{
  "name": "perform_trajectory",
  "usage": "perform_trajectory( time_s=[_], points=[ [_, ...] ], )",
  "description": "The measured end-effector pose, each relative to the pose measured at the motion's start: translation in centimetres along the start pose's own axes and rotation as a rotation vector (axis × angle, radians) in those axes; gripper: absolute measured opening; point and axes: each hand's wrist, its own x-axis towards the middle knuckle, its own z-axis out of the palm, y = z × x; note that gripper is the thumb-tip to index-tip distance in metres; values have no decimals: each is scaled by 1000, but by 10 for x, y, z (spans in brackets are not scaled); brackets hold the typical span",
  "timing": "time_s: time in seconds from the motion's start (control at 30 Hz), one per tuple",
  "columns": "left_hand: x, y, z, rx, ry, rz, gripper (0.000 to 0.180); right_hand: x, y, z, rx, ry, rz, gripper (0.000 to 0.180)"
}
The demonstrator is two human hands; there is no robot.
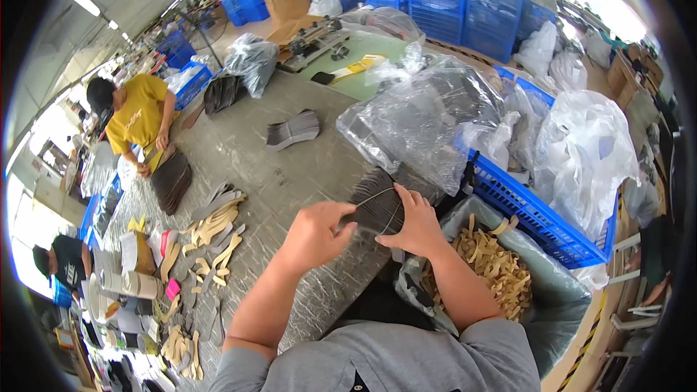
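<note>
A fanned stack of dark grey, thin flat pieces [376, 199] stands on the table's near right part, with a thin pale band [376, 195] stretched around it. My right hand [420, 225] grips the stack from its right side, thumb below and fingers over the top. At the left side of the stack, my left hand [319, 236] is curled, its index fingertip at the band and its thumb held a little apart. A second, smaller grey stack [293, 131] lies farther up the table [254, 120]. What the pieces are cannot be made out.
Strewn cream and grey cut strips [214, 225] cover the left of the table. A co-worker in yellow [138, 116] handles a dark stack [171, 180]. Clear plastic bags [428, 109] lie beyond my hands. To the right are a blue crate [537, 207] and a lined bin of tan scraps [490, 265].
</note>
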Motion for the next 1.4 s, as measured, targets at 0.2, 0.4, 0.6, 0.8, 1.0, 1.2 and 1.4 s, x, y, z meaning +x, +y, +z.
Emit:
perform_trajectory(
  time_s=[0.2,0.4,0.6,0.8,1.0,1.2,1.4],
  points=[
    [2,15,60,75,-79,317,19,5,44,-12,555,87,146,108],
    [79,-4,120,147,-18,317,30,-57,93,-67,1517,166,-9,98],
    [139,-43,167,714,-339,330,28,-75,104,-87,1685,266,-123,95],
    [132,-69,127,283,20,287,22,-122,145,-79,1743,111,220,85],
    [177,-22,109,-388,-39,148,22,-90,130,-59,1512,-424,340,94],
    [199,18,74,-851,-43,-45,18,40,95,-42,1475,-192,187,94],
    [135,-8,30,-738,157,38,13,149,151,-163,1540,268,178,47]
  ],
)
